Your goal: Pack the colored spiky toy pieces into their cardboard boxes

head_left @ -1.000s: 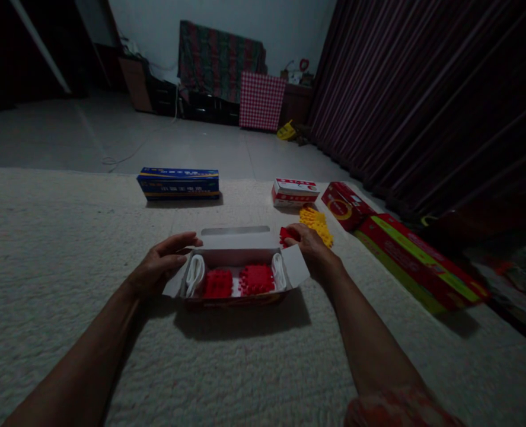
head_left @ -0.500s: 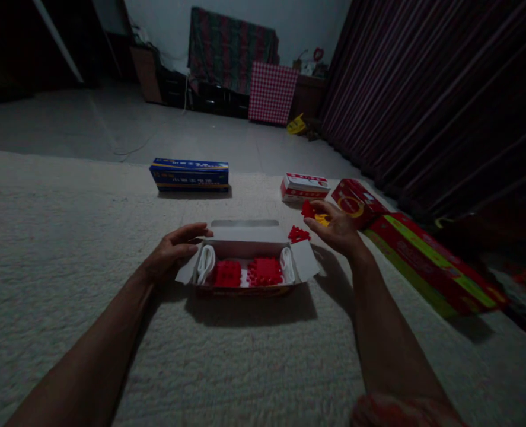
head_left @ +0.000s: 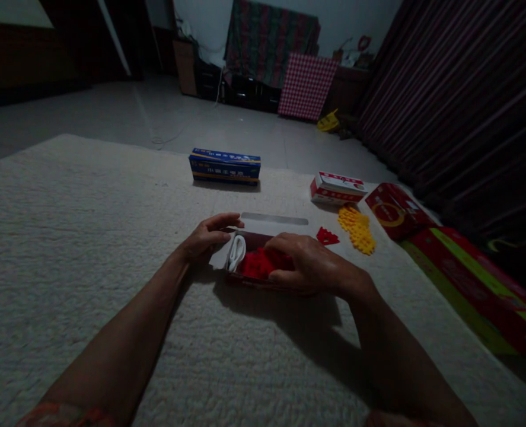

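Note:
A small open cardboard box [head_left: 254, 286] lies on the cream quilted cover in front of me, its white lid [head_left: 274, 220] folded back. My left hand [head_left: 207, 238] grips the box at its left back corner, thumb by the side flap [head_left: 220, 256]. A folded white strip [head_left: 237, 252] stands inside the left end. Red plastic pieces [head_left: 258, 264] with knobbly edges fill the middle. Reaching into the right half, my right hand [head_left: 309, 261] has its fingers bent round red plastic; the fingertips are partly hidden. A loose red piece [head_left: 327, 236] lies just beyond that hand.
Yellow knobbly pieces [head_left: 357, 229] lie at the right. Behind stand a blue box [head_left: 225, 168] and a white-and-red box [head_left: 338, 188]. A dark red box [head_left: 396, 210] and a long red-and-green carton [head_left: 480, 284] line the right edge, near a dark curtain [head_left: 440, 89].
My right hand has come from above the yellow pieces, carrying a red piece, down into the box. My left hand keeps to the box's left end. The view has swung slightly left.

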`<state>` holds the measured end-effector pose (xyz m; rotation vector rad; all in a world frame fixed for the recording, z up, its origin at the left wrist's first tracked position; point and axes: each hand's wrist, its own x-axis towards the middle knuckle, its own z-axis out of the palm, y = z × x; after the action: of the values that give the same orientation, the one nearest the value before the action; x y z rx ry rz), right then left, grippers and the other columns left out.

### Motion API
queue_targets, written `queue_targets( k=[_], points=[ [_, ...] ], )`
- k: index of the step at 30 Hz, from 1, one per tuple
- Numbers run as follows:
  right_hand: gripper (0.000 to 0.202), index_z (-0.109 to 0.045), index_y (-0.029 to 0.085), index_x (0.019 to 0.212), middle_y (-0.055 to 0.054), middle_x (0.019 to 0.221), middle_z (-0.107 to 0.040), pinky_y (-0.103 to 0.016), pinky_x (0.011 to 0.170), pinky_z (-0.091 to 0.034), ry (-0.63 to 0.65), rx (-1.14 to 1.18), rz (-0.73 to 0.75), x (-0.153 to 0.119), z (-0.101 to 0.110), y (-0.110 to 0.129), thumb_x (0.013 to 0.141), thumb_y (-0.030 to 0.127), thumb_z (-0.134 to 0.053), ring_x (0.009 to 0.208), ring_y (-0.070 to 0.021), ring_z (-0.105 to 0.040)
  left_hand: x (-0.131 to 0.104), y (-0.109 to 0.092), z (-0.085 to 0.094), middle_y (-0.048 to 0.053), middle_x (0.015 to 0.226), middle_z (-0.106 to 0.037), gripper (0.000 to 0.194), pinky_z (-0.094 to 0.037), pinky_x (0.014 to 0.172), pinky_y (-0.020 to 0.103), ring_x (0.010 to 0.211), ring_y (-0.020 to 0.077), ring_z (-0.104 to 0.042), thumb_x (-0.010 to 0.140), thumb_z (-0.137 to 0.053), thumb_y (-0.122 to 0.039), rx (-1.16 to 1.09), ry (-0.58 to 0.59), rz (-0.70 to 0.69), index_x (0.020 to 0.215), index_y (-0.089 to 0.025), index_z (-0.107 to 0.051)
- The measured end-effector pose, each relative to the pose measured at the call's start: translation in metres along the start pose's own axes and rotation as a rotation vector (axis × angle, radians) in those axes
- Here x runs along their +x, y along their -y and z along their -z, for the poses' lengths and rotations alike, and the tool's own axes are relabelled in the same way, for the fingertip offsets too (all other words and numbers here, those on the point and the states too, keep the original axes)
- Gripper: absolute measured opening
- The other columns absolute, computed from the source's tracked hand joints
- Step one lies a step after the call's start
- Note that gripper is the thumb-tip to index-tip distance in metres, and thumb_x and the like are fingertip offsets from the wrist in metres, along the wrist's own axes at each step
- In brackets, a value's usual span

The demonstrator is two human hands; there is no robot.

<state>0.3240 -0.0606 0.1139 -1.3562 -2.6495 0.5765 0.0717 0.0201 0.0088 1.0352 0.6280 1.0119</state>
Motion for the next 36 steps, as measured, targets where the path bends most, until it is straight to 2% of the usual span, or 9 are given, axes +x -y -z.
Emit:
queue_targets(
  k=[7,14,18,22,27,29,31,33,36],
  points=[
    [0.027,-0.067,0.019,0.106,-0.007,0.102,-0.067,-0.028,0.071,-0.041,0.011,0.031,-0.042,0.011,-0.002,0.008,0.084,0.034,-0.072,0.083,-0.0179,-0.058,0.000,-0.001,0.000,0.008,0.108,-0.076,0.045,-0.054,0.073,0.033,0.084,0.0206,-0.071,0.063,-0.079,-0.010,0.002,0.003,0.015,0.107,-0.021,-0.077],
    [0.020,-0.067,0.019,0.101,-0.006,0.100,-0.068,-0.028,0.072,-0.044,-0.062,0.075,0.001,0.016,-0.016,0.004,0.084,0.027,-0.072,0.083,-0.0168,-0.060,-0.001,-0.002,-0.001,0.008,0.108,-0.076,0.046,-0.054,0.070,0.032,0.084,0.0212,-0.070,0.062,-0.080,-0.011,0.005,-0.001,0.028,0.107,-0.022,-0.078],
    [0.013,-0.068,0.019,0.101,-0.005,0.097,-0.071,-0.028,0.073,-0.048,-0.186,0.109,0.057,0.007,-0.004,-0.004,0.089,0.023,-0.065,0.083,-0.0161,-0.064,-0.001,-0.002,-0.002,0.007,0.105,-0.076,0.045,-0.054,0.073,0.032,0.085,0.0207,-0.070,0.061,-0.081,-0.011,-0.011,-0.004,0.019,0.105,-0.022,-0.079],
    [0.012,-0.070,0.020,0.095,-0.005,0.092,-0.074,-0.029,0.071,-0.051,-0.432,0.105,0.024,-0.012,0.021,-0.030,0.091,0.026,-0.060,0.078,-0.0167,-0.066,0.000,-0.001,-0.002,0.006,0.105,-0.077,0.045,-0.054,0.075,0.033,0.085,0.0203,-0.070,0.060,-0.081,-0.011,-0.019,-0.012,0.026,0.103,-0.023,-0.079],
    [0.015,-0.072,0.022,0.089,-0.007,0.090,-0.075,-0.036,0.075,-0.055,-0.726,-0.011,-0.302,-0.039,0.031,-0.102,0.087,0.026,-0.058,0.080,-0.0215,-0.069,0.000,-0.001,-0.001,0.008,0.109,-0.076,0.047,-0.056,0.078,0.036,0.088,0.0227,-0.071,0.060,-0.082,-0.012,0.018,-0.037,0.031,0.106,-0.022,-0.078],
    [0.018,-0.074,0.021,0.090,-0.008,0.093,-0.076,-0.039,0.081,-0.055,-0.666,-0.039,-0.434,-0.047,0.025,-0.130,0.085,0.023,-0.057,0.085,-0.0233,-0.070,-0.001,-0.002,-0.001,0.008,0.109,-0.076,0.046,-0.057,0.076,0.034,0.089,0.0235,-0.072,0.061,-0.084,-0.013,0.047,-0.052,0.047,0.106,-0.022,-0.078],
    [0.023,-0.075,0.019,0.095,-0.010,0.098,-0.076,-0.038,0.084,-0.055,-0.534,-0.025,-0.531,-0.050,0.014,-0.151,0.083,0.017,-0.055,0.090,-0.0235,-0.071,-0.002,-0.003,-0.002,0.008,0.108,-0.077,0.045,-0.058,0.074,0.031,0.090,0.0240,-0.072,0.060,-0.085,-0.015,0.066,-0.079,0.039,0.105,-0.023,-0.079],
    [0.028,-0.074,0.016,0.102,-0.013,0.105,-0.076,-0.036,0.085,-0.054,-0.414,0.000,-0.580,-0.049,0.002,-0.162,0.080,0.012,-0.057,0.094,-0.0231,-0.070,-0.003,-0.005,-0.003,0.008,0.110,-0.077,0.046,-0.059,0.074,0.031,0.092,0.0251,-0.073,0.060,-0.086,-0.016,0.083,-0.097,0.051,0.105,-0.023,-0.079],
    [0.031,-0.073,0.015,0.105,-0.013,0.107,-0.074,-0.032,0.083,-0.052,-0.332,-0.001,-0.558,-0.043,-0.012,-0.165,0.076,0.011,-0.061,0.095,-0.0215,-0.068,-0.004,-0.007,-0.005,0.010,0.111,-0.078,0.046,-0.061,0.075,0.034,0.094,0.0280,-0.074,0.060,-0.086,-0.017,0.123,-0.120,0.053,0.105,-0.023,-0.079]
  ],
)
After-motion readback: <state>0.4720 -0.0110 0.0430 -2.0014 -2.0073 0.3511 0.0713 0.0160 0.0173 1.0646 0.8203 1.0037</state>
